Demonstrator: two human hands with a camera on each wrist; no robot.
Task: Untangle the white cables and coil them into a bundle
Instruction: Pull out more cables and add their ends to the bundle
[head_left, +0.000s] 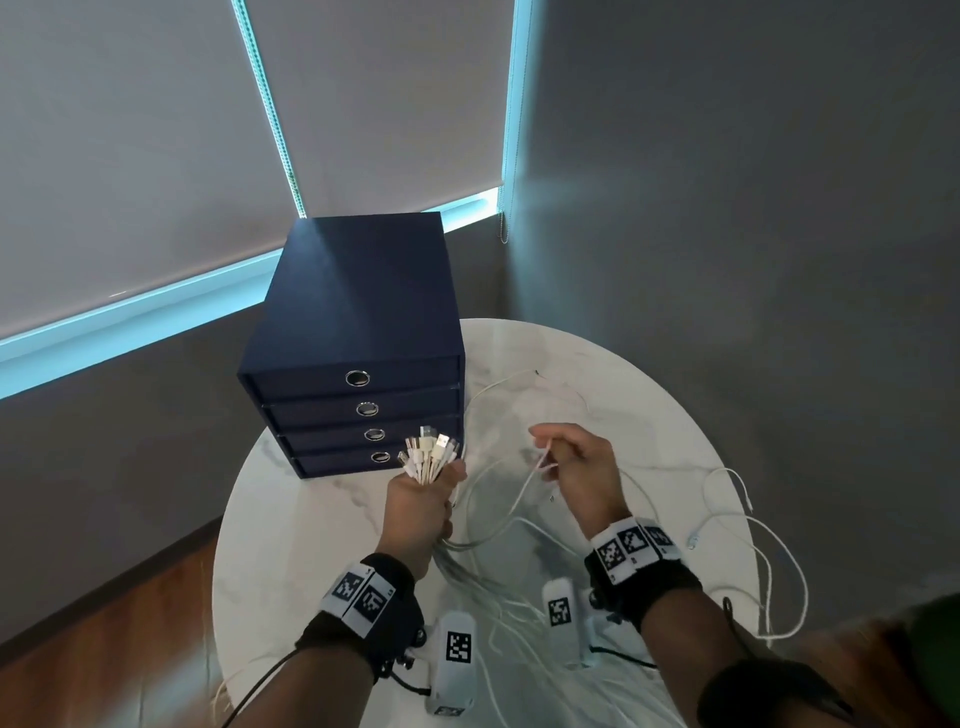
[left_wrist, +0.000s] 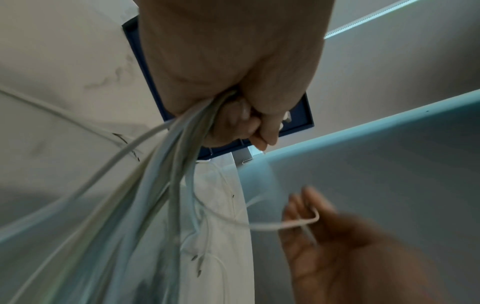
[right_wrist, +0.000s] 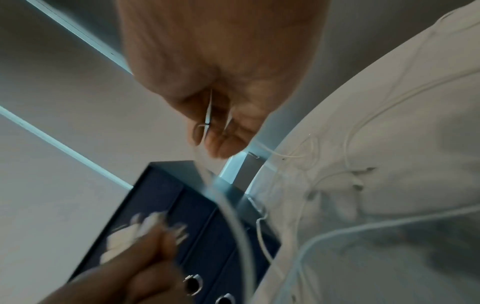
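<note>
White cables (head_left: 519, 519) are what we have in both hands, over a round marble table (head_left: 322, 530). Our left hand (head_left: 421, 512) is closed in a fist round a thick bunch of them, near the left of the table. The plugs (head_left: 431, 457) stick up out of the top of the fist like a bouquet, and the cords hang down from below it toward the near edge. The left wrist view shows the fingers (left_wrist: 249, 123) wrapped tight over the strands.

Our right hand (head_left: 582, 467) is raised to the right of the fist, apart from it, with its fingers curled round one thin cable. That cable bends over the fingers and runs back down toward the bunch. More loose cable (head_left: 769, 561) lies in loops on the right side of the table, and some trails on the far side beside a dark blue drawer box (head_left: 363, 332).

We judge that we are still sorting, gathering ends one by one into the left fist; no coil has been started. The next move, as we see it, calls for bringing the right-hand cable across to the fist and tucking it in with the others. Then the loops on the right need drawing in without snagging each other.
</note>
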